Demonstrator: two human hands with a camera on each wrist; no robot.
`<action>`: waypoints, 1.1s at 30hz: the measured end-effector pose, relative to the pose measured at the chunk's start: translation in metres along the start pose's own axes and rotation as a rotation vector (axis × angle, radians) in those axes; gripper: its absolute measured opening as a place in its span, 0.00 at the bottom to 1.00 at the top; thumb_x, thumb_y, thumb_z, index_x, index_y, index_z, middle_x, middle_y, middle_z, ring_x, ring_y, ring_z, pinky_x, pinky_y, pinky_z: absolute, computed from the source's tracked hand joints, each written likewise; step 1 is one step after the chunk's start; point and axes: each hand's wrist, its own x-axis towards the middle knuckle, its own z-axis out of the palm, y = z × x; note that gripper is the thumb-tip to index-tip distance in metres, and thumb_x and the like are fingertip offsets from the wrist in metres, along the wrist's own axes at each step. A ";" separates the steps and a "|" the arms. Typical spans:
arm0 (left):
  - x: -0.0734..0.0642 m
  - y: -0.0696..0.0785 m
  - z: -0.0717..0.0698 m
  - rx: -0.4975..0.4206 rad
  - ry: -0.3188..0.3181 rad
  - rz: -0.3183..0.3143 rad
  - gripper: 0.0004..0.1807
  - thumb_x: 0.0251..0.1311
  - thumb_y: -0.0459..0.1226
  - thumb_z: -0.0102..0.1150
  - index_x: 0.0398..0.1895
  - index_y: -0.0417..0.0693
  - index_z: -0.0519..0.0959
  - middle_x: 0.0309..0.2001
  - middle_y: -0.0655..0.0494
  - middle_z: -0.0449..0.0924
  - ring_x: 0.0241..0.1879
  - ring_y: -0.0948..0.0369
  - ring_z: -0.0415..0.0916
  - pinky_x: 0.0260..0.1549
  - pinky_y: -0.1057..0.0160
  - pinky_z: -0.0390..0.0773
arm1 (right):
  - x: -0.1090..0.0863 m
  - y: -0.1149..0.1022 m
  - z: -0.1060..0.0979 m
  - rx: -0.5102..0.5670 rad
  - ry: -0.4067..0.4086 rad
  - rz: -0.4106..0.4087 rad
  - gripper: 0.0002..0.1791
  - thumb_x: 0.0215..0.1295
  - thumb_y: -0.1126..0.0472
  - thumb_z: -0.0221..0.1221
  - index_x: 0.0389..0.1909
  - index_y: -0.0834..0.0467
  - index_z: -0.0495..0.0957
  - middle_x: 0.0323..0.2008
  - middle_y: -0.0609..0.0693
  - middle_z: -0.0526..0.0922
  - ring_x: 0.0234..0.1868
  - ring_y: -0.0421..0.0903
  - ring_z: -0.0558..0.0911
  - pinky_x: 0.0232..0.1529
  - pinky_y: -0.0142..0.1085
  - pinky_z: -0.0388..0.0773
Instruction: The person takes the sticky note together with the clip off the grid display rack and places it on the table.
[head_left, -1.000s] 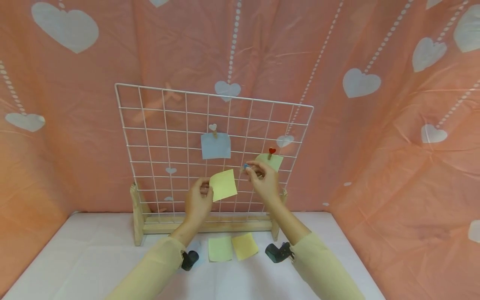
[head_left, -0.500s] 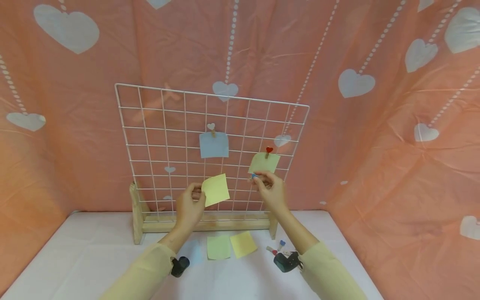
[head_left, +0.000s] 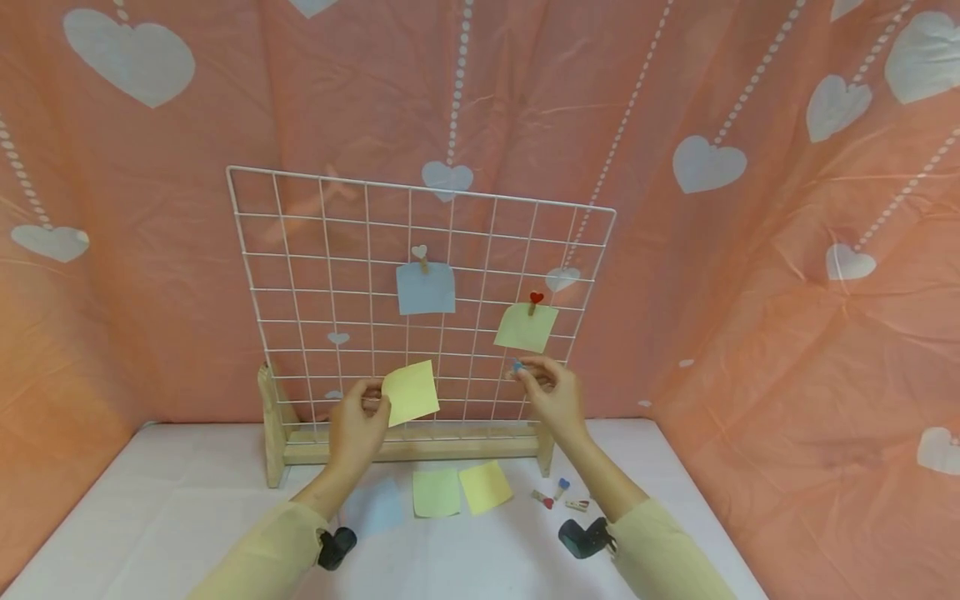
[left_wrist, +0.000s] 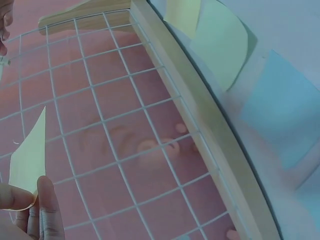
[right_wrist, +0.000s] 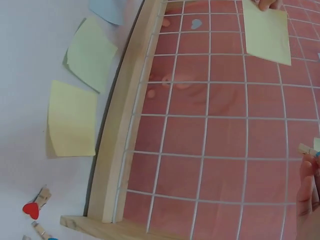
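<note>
My left hand [head_left: 358,425] pinches a yellow sticky note [head_left: 410,393] by its left edge, in front of the lower part of a white wire grid [head_left: 348,223]. Between the thumb and fingertips of my right hand [head_left: 561,400] is a small wooden clothespin [right_wrist: 306,149] with a blue decoration, partly hidden by the fingers in the right wrist view. That hand is just below a pale green sticky note [head_left: 525,329], which hangs from the grid under a red-heart clothespin [head_left: 536,299]. Higher up, a white-heart clothespin [head_left: 423,265] holds a blue sticky note [head_left: 426,292].
The grid stands in a wooden base [head_left: 412,451] on a white table [head_left: 195,483]. Before it lie a green note [head_left: 437,494], a yellow note [head_left: 486,487] and a pale blue note [head_left: 384,506]. Several loose clothespins [head_left: 543,499] lie at right. A pink curtain [head_left: 645,333] hangs behind.
My left hand has moved left and down with the yellow note, while my right hand has moved right and down with the clothespin. The green hanging note and loose clothespins are now uncovered.
</note>
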 end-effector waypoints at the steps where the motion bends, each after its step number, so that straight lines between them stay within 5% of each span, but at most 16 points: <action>1: -0.001 -0.002 -0.001 0.006 -0.004 -0.012 0.11 0.58 0.27 0.53 0.43 0.34 0.78 0.38 0.39 0.81 0.35 0.50 0.80 0.27 0.70 0.75 | -0.001 0.001 -0.001 0.001 -0.001 0.011 0.10 0.61 0.66 0.62 0.42 0.66 0.82 0.33 0.61 0.86 0.28 0.37 0.82 0.31 0.29 0.81; 11: -0.004 -0.015 -0.011 0.054 -0.018 -0.054 0.11 0.59 0.27 0.53 0.43 0.33 0.78 0.38 0.39 0.82 0.34 0.52 0.79 0.27 0.71 0.72 | -0.014 0.004 -0.011 -0.052 -0.006 0.105 0.10 0.62 0.70 0.61 0.42 0.70 0.80 0.35 0.65 0.85 0.36 0.58 0.83 0.34 0.24 0.77; 18: -0.009 -0.024 -0.019 0.069 -0.020 -0.061 0.10 0.59 0.27 0.52 0.42 0.33 0.78 0.37 0.39 0.81 0.34 0.51 0.80 0.26 0.72 0.73 | -0.022 0.019 -0.018 -0.089 -0.007 0.147 0.10 0.61 0.66 0.63 0.42 0.66 0.81 0.35 0.61 0.86 0.33 0.42 0.82 0.36 0.25 0.77; 23: -0.013 -0.026 -0.028 0.091 -0.065 -0.082 0.12 0.60 0.28 0.51 0.45 0.33 0.77 0.40 0.37 0.81 0.37 0.47 0.81 0.24 0.72 0.74 | -0.030 0.029 -0.024 -0.124 -0.002 0.150 0.10 0.60 0.65 0.63 0.42 0.64 0.82 0.36 0.58 0.86 0.36 0.48 0.83 0.38 0.27 0.78; 33: -0.021 -0.042 -0.044 0.154 -0.046 -0.098 0.11 0.58 0.28 0.53 0.43 0.34 0.78 0.38 0.40 0.81 0.31 0.61 0.75 0.26 0.71 0.73 | -0.047 0.048 -0.036 -0.214 0.003 0.178 0.09 0.60 0.63 0.64 0.41 0.61 0.82 0.35 0.56 0.86 0.35 0.46 0.82 0.33 0.26 0.76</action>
